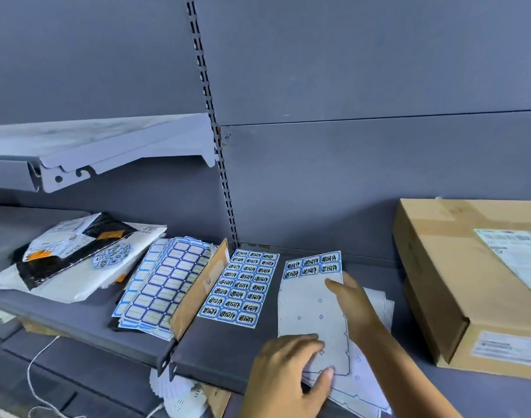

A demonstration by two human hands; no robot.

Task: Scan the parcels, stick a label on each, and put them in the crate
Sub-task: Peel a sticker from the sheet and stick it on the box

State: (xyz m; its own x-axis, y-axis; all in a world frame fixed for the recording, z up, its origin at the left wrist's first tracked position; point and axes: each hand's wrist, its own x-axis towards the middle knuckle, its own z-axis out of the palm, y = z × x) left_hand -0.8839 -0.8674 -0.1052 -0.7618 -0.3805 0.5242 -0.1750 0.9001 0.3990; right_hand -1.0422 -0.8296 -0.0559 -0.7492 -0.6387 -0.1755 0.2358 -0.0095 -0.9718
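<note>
Well right of the stripped label sheet [309,309], on the same shelf [228,351]: cardboard parcel [457,267]. Just left: full label sheet [240,285]. At its near corner: left grip [288,375], pinching that stripped sheet. Just below its last labels [314,265]: right grip [351,306], forefinger straight, touching, holding nothing.

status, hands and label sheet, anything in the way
Left hand grips label sheet at near end. Right hand open, fingers below last labels. Parcel box right, nothing blocking.

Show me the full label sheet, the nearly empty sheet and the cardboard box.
full label sheet [240,286]: head view, its middle.
nearly empty sheet [306,309]: head view, bare backing.
cardboard box [457,236]: head view, top face.
</note>
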